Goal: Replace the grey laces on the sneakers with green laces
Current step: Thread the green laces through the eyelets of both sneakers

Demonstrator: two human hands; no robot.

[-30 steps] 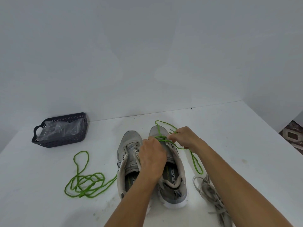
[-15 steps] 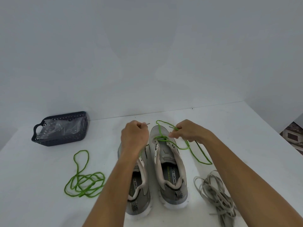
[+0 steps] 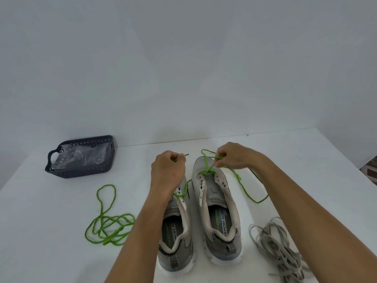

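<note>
Right sneaker [image 3: 216, 203], centre table: green lace [image 3: 207, 170] crosses far eyelets. Left hand [image 3: 166, 172] fingers clamped on one end, right hand [image 3: 234, 158] pinching other. Risk: uneven pull leaves unequal ends; slack snags eyelet

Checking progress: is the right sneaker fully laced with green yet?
No. The green lace crosses only the front eyelets of the right sneaker; the rest are bare.
</note>
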